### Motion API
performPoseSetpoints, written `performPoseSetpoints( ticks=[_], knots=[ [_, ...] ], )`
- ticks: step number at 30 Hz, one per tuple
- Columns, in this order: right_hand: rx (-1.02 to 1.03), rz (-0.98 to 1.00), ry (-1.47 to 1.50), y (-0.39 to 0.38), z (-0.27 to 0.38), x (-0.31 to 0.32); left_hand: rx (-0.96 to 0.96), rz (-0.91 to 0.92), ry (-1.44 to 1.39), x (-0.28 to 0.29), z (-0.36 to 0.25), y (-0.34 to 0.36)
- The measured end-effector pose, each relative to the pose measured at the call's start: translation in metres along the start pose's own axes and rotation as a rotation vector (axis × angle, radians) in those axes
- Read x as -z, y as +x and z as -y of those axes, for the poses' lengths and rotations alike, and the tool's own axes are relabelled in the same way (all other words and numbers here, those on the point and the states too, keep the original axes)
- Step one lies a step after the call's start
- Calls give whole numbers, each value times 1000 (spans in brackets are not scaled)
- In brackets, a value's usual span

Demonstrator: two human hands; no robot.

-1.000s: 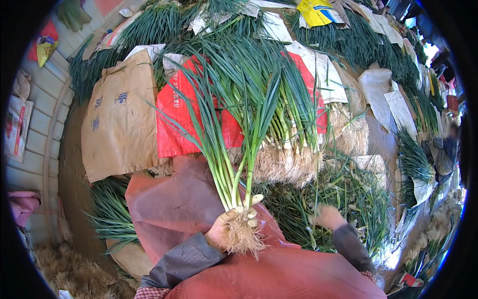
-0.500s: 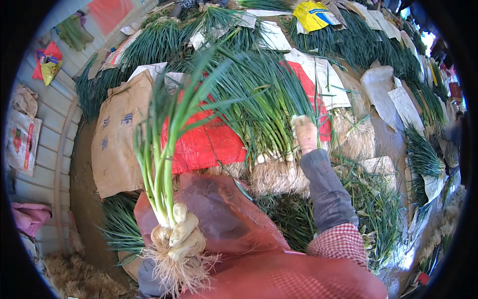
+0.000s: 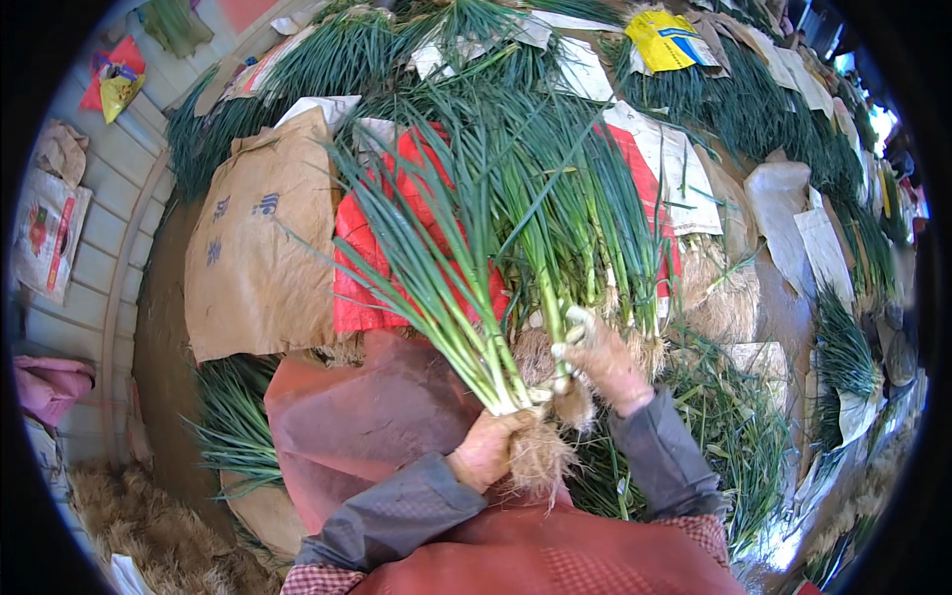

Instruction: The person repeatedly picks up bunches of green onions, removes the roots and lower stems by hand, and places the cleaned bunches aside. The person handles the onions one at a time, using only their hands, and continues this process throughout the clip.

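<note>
My left hand (image 3: 484, 451) is closed around the base of a bunch of green onions (image 3: 476, 337), just above its pale, hairy roots (image 3: 540, 458). The long leaves lean up and to the left. Beside it, my right hand (image 3: 607, 362) has its fingers bent round the lower stem of another green onion (image 3: 551, 297), whose root clump hangs below. Something white covers some of the right fingertips. Behind both hands lies a pile of green onions (image 3: 610, 218) on red sheeting (image 3: 372, 297), with roots toward me.
A brown sack (image 3: 263, 248) lies at the left of the pile. Loose green leaves (image 3: 729, 426) litter the ground at the right. Farther back are more onion rows (image 3: 342, 64), white sheets (image 3: 674, 164) and a yellow bag (image 3: 669, 42). A pale wall (image 3: 109, 228) runs along the left.
The bunch at the front left has moved right and away from me, with its leaves now across the red sheeting. My right hand has drawn back from the pile with a green onion.
</note>
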State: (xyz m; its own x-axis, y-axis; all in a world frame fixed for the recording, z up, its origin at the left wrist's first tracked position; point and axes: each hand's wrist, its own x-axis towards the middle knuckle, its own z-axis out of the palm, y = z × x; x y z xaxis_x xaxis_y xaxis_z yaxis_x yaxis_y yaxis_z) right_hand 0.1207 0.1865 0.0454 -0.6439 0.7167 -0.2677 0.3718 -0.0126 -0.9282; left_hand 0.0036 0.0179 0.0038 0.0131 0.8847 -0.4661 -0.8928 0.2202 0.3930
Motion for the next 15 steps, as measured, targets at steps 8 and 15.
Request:
performPoseSetpoints(
  ticks=[8, 15],
  knots=[
    [-86, 5, -81, 0, -22, -17, 13, 8, -25, -4, 4, -5],
    [-52, 321, -331, 22, -16, -36, 20, 19, -23, 1, 0, -11]
  ],
)
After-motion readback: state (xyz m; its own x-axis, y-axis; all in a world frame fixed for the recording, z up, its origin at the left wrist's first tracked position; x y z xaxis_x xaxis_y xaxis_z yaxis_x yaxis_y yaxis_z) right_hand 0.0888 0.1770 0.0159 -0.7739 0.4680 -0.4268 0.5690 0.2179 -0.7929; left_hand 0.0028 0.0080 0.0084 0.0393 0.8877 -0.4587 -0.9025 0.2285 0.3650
